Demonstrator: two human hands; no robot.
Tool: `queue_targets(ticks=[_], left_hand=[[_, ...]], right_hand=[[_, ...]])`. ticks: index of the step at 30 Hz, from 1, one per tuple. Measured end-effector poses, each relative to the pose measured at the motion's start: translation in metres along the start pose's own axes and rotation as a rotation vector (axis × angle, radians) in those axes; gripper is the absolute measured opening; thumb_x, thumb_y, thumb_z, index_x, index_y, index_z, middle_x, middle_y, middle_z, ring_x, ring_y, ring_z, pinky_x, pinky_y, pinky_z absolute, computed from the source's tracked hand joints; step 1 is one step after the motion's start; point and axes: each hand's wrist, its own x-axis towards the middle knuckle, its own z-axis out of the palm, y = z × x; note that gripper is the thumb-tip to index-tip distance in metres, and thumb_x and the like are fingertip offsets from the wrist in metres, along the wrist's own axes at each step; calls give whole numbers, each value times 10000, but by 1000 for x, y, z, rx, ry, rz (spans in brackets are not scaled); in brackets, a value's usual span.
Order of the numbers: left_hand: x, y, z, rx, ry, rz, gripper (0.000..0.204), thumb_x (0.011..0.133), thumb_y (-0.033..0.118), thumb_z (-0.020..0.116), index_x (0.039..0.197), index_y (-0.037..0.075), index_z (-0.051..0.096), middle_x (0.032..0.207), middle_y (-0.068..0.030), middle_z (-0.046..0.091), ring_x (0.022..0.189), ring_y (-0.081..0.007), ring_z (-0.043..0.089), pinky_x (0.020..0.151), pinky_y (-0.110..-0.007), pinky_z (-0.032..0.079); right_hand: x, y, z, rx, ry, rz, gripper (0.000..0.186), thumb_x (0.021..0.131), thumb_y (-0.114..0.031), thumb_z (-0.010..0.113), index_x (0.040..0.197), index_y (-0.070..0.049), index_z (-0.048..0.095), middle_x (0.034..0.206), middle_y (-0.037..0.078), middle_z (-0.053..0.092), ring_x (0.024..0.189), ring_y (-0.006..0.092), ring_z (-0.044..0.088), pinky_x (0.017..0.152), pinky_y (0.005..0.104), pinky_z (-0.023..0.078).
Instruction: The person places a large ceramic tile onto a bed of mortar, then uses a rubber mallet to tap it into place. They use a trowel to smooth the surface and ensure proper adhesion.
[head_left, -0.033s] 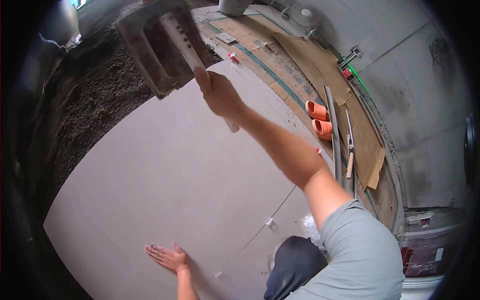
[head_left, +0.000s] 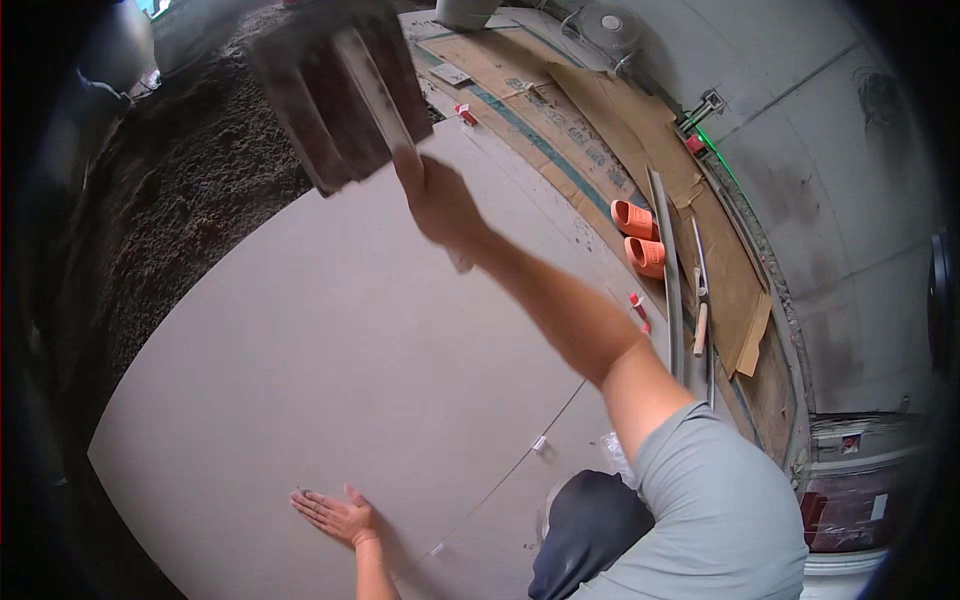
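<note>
My right hand (head_left: pixel 445 205) is closed around the pale handle of a beating paddle (head_left: pixel 300 105), which has a broad, dark, roughly square head. Handle and head are blurred and held up in front of the far end of a large pale tile (head_left: pixel 330 330). The handle's butt end sticks out below my fist. At the near left my left hand (head_left: pixel 340 515) lies flat on the same tile, fingers stretched and holding nothing. A thin joint runs along the tile's right side, with a small white spacer (head_left: pixel 540 445) standing in it.
Dark loose mortar (head_left: pixel 190 180) borders the tile at the far left. To the right lie orange slippers (head_left: pixel 645 255), a metal straightedge (head_left: pixel 666 270), a wooden-handled tool (head_left: pixel 700 325) and cardboard (head_left: pixel 620 130). A fan (head_left: pixel 608 30) and a green-lit laser level (head_left: pixel 700 125) stand near the wall. My knee (head_left: pixel 590 530) is beside the joint.
My right hand has shifted slightly down, and the paddle's head has swung a little to the right. More of a red clip by the tile's right edge shows. My left hand stays put.
</note>
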Motion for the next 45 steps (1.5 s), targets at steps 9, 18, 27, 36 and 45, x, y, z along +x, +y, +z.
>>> queue_targets(ticks=[9,18,27,36,45], left_hand=[[-5,8,5,4,16,50,818,963,429,417,1501,-118,134,1588,-283,164,1482,-429,157,1225,-481,146],[-8,55,14,-92,-16,65,802,973,434,405,1489,-136,178,1605,-256,137,1501,-378,121,1233,-437,105],[-8,1,13,77,-16,44,808,988,471,358,1489,-136,176,1600,-261,141,1498,-390,124,1232,-447,126],[-12,13,19,119,60,113,780,1014,480,312,1477,-141,221,1589,-270,171,1495,-363,153,1233,-427,126],[-10,12,17,412,-224,19,802,1024,526,254,1493,-123,205,1606,-238,155,1506,-350,118,1226,-424,115]], right_hand=[[41,115,-25,248,-695,526,624,966,-640,422,810,-45,527,576,58,503,447,179,494,413,355,417],[-50,270,-22,-464,-62,277,728,972,-635,380,1125,32,628,761,256,674,749,410,681,701,523,533],[1,56,-90,150,-257,381,641,994,-633,368,751,-60,522,592,68,510,457,179,468,434,346,396],[-169,195,-123,-11,-594,913,657,992,-611,393,700,-39,531,614,115,568,481,221,559,469,388,477],[-268,117,-181,-89,-141,408,629,1016,-551,380,795,4,578,672,229,619,680,397,641,680,465,509]])
